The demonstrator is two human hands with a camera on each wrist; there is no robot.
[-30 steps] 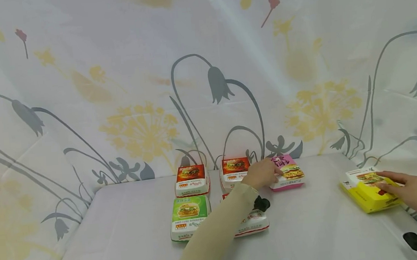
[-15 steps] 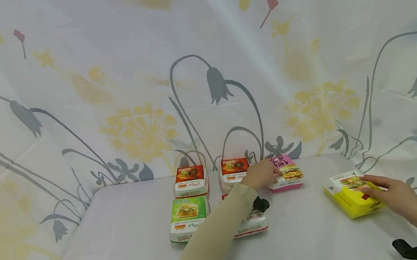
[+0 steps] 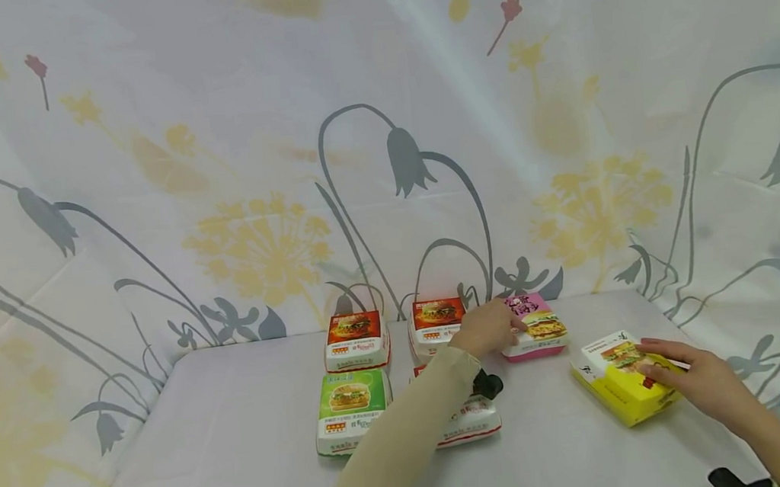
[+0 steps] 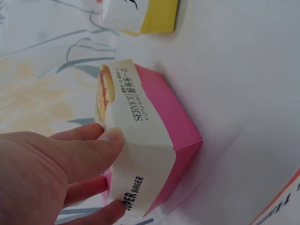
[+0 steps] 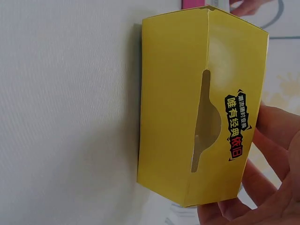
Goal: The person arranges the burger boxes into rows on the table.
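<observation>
In the head view, a pink-and-white burger box stands at the back of the table. My left hand holds its left side; up close, the thumb lies along the edge of the pink box and the other fingers reach around its corner. To the right, my right hand grips a yellow-and-white burger box turned at an angle. From the right wrist, the slotted yellow side of that box faces the camera, close over the tabletop, with fingers behind its top and near end.
Left of the pink box are two red-topped burger boxes in the back row. Before them lie a green-topped box and another white box, partly hidden by the left sleeve. A flowered curtain hangs right behind.
My right hand has carried the yellow box leftward and a little nearer, towards the pink box. The left hand and the pink box have stayed in place.
</observation>
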